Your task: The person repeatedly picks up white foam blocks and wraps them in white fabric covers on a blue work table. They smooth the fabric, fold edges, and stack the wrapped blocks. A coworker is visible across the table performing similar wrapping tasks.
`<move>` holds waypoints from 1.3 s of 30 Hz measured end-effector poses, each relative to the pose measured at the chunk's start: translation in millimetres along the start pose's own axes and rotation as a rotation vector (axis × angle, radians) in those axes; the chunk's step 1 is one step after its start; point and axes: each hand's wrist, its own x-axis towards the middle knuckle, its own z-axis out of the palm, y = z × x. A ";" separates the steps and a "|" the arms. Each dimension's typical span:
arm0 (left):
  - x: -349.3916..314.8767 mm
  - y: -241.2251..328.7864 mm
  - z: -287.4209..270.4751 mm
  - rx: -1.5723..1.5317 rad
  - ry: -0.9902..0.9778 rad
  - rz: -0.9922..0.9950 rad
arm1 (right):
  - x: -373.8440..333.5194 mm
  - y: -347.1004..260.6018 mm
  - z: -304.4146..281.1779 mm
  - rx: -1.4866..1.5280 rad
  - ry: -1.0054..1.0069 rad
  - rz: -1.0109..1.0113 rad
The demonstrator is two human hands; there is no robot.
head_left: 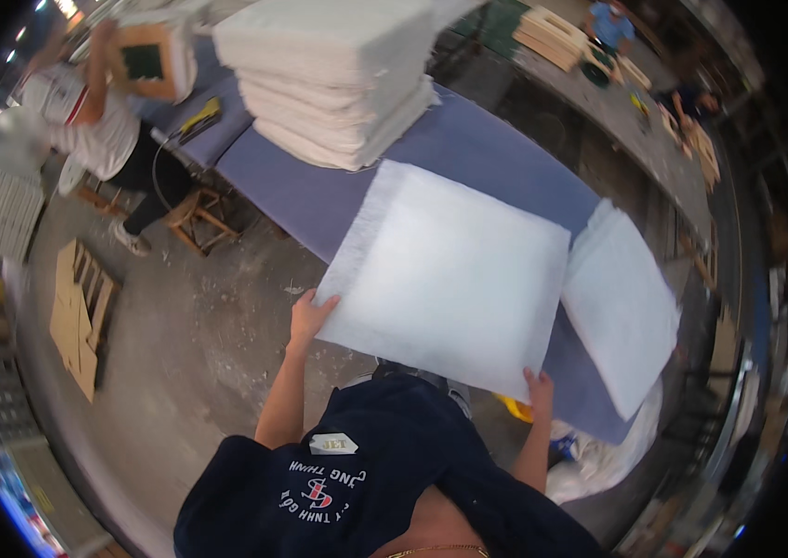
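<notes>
A square white padding sheet (450, 279) is spread between my two hands over the near edge of the blue-grey table. My left hand (312, 316) grips its near left edge, thumb on top. My right hand (539, 391) pinches the near right corner. To the right of the sheet lies a stack of thinner white sheets (626, 307), partly behind it. Beyond it rises a tall pile of thick white pads (329, 79) on the table.
The blue-grey table (496, 144) runs diagonally. A yellow tool (198, 119) lies at its far left, by a person (101, 116) handling a wooden frame (147, 60). Wooden stools (200, 219) and a leaning board (75, 316) stand left. White plastic wrapping (608, 456) hangs at right.
</notes>
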 end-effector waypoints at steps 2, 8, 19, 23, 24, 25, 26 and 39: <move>2.7 8.9 -1.0 -0.021 -0.034 0.017 | -6.0 0.8 -7.2 -0.056 0.020 0.020; -18.2 2.4 -11.5 0.066 -0.017 -0.009 | -32.3 4.7 -2.2 -0.044 0.020 0.063; -6.7 -28.8 -11.6 -0.235 -0.240 0.008 | -23.9 34.3 -11.4 -0.099 0.197 0.042; -28.3 -9.8 -25.7 -0.391 -0.250 -0.080 | -30.1 -10.4 -32.7 -0.089 0.122 -0.090; -31.5 -17.6 -26.9 -0.416 -0.269 -0.115 | -34.1 -9.5 -38.7 -0.099 0.119 -0.109; -36.2 -23.7 -25.7 -0.378 -0.286 -0.122 | -37.5 1.5 -42.3 -0.076 0.106 -0.097; -39.6 -27.3 -24.1 -0.344 -0.299 -0.120 | -38.3 16.5 -43.4 -0.050 0.093 -0.093; -50.6 -98.2 20.6 -0.434 -0.114 -0.109 | -13.9 87.1 7.9 0.055 0.050 -0.139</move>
